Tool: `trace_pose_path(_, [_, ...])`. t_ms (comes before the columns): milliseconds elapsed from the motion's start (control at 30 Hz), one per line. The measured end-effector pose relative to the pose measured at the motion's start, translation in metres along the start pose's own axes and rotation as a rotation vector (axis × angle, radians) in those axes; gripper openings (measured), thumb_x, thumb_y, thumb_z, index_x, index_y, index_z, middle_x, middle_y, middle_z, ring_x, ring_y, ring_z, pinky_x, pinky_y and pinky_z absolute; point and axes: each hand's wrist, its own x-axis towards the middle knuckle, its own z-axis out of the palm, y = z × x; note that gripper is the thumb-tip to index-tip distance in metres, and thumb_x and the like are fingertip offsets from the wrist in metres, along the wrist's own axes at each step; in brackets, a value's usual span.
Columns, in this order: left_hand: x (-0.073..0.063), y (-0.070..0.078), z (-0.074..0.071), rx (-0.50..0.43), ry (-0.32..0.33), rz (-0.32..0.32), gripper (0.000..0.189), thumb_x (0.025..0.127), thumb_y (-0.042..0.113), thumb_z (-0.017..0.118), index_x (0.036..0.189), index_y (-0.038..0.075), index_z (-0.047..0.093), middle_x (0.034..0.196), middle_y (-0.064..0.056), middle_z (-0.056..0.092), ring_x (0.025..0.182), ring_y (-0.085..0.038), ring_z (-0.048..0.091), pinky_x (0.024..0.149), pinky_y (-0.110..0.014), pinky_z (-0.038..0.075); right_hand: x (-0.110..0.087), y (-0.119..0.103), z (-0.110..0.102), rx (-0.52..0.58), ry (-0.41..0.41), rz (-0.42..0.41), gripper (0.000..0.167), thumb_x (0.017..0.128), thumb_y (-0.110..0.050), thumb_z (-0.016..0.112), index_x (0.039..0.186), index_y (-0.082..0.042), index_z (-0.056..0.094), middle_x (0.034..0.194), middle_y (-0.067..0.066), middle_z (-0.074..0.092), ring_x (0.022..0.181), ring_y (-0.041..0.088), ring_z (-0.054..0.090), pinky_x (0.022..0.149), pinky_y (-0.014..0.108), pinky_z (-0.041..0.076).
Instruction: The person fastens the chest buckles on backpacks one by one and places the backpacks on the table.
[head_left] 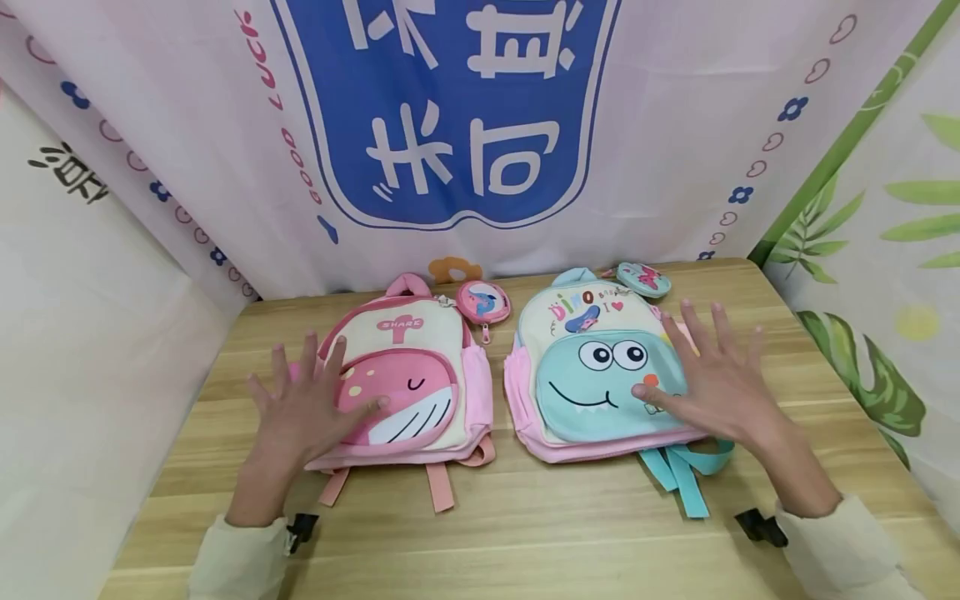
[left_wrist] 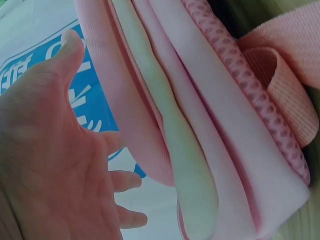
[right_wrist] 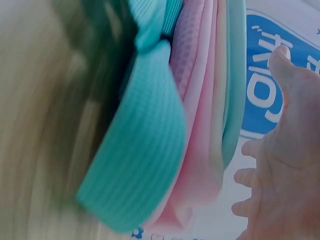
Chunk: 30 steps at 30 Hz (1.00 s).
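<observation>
Two small children's backpacks lie side by side on a wooden table. The left one is a pink and cream whale backpack (head_left: 408,400) with a round pink pouch (head_left: 483,302) attached. On the right is a mint and pink dinosaur backpack (head_left: 600,375) with a small teal pouch (head_left: 643,280). My left hand (head_left: 303,408) is spread over the whale backpack's left side, holding nothing. Over the dinosaur backpack's right side my right hand (head_left: 720,379) is spread the same way. Both wrist views show a gap between each palm and the bags' front faces.
The wooden table (head_left: 480,542) carries both bags. Behind it hangs a printed cloth (head_left: 660,167) with a blue panel. Pink straps (head_left: 440,487) and teal straps (head_left: 686,483) trail toward the table's front. A leaf-patterned cloth (head_left: 885,275) hangs at the right.
</observation>
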Motion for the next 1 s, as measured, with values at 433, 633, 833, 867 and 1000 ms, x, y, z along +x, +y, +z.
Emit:
trace_pose_path(433, [-0.002, -0.021, -0.002, -0.011, 0.013, -0.027, 0.118, 0.089, 0.089, 0.053, 0.174, 0.017, 0.013, 0.176, -0.034, 0.004, 0.156, -0.069, -0.001, 0.111, -0.094, 0.003, 0.013, -0.041, 0.000, 0.078, 0.002, -0.042, 0.116, 0.093, -0.084, 0.054, 0.174, -0.013, 0.011, 0.181, 0.018, -0.005, 0.165, 0.050, -0.015, 0.119, 0.086, -0.009])
trace_pose_path(633, [-0.004, -0.033, -0.001, -0.013, 0.029, -0.037, 0.121, 0.088, 0.091, 0.051, 0.173, 0.012, 0.015, 0.175, -0.035, 0.004, 0.155, -0.070, -0.002, 0.111, -0.094, 0.000, 0.021, -0.061, 0.003, 0.050, -0.022, -0.064, 0.117, 0.092, -0.087, 0.052, 0.174, -0.015, 0.010, 0.182, 0.016, -0.004, 0.166, 0.048, -0.013, 0.121, 0.085, -0.007])
trace_pose_path(833, [-0.007, -0.045, 0.000, -0.038, 0.047, -0.035, 0.122, 0.089, 0.089, 0.053, 0.173, 0.011, 0.012, 0.174, -0.037, 0.005, 0.154, -0.072, 0.000, 0.110, -0.094, 0.003, 0.028, -0.083, 0.009, 0.067, -0.020, -0.111, 0.118, 0.091, -0.085, 0.057, 0.174, -0.014, 0.012, 0.182, 0.015, -0.002, 0.167, 0.048, -0.007, 0.125, 0.080, -0.006])
trace_pose_path(867, [-0.008, -0.046, 0.000, -0.044, 0.045, -0.035, 0.122, 0.090, 0.089, 0.053, 0.173, 0.010, 0.012, 0.174, -0.037, 0.005, 0.154, -0.073, 0.000, 0.110, -0.094, 0.003, 0.029, -0.087, 0.010, 0.073, -0.016, -0.121, 0.118, 0.091, -0.084, 0.058, 0.174, -0.014, 0.013, 0.182, 0.015, -0.002, 0.167, 0.048, -0.006, 0.126, 0.080, -0.006])
trace_pose_path(1000, [-0.009, -0.052, 0.000, -0.083, 0.029, -0.035, 0.119, 0.092, 0.086, 0.054, 0.173, 0.009, 0.011, 0.174, -0.038, 0.002, 0.154, -0.072, -0.003, 0.112, -0.093, 0.001, 0.032, -0.099, 0.016, 0.111, -0.006, -0.148, 0.117, 0.092, -0.080, 0.061, 0.174, -0.015, 0.011, 0.182, 0.013, -0.005, 0.168, 0.046, -0.005, 0.128, 0.077, -0.004])
